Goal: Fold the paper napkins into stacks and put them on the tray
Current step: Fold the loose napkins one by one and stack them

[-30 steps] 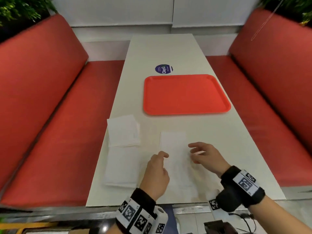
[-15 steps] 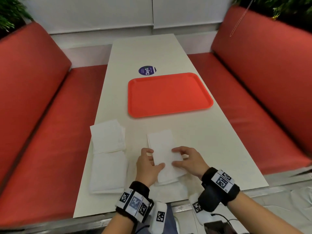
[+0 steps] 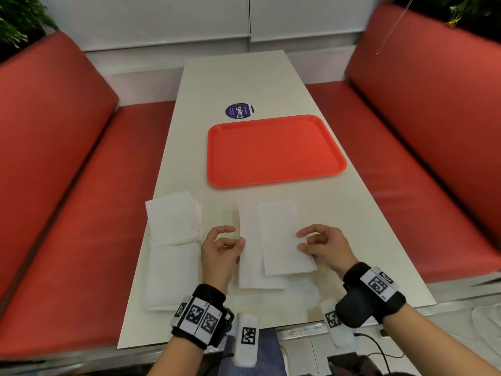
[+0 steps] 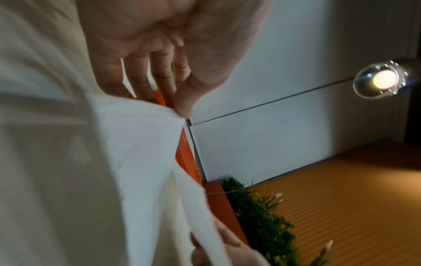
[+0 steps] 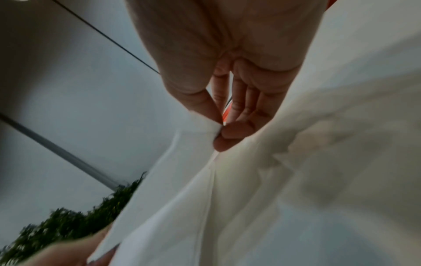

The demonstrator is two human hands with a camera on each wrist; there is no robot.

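Observation:
A white paper napkin (image 3: 276, 240) is held just over the near part of the table, spread into a narrow left strip and a wider right panel. My left hand (image 3: 238, 237) pinches its left edge; the left wrist view shows thumb and fingers of that hand (image 4: 180, 106) closed on the napkin (image 4: 141, 153). My right hand (image 3: 299, 241) pinches the right edge, and in the right wrist view this hand (image 5: 218, 126) bunches the napkin (image 5: 182, 198) between thumb and fingers. The orange tray (image 3: 271, 184) lies beyond with nothing on it.
Two piles of white napkins lie at the table's left edge, one (image 3: 173, 215) farther and one (image 3: 170, 275) nearer. A round blue sticker (image 3: 239, 111) sits behind the tray. Red bench seats (image 3: 67, 213) flank the long white table (image 3: 244, 77).
My hands closed in on the napkin lying on the table, took hold of it, then moved apart sideways, spreading it wider. The head view has shifted.

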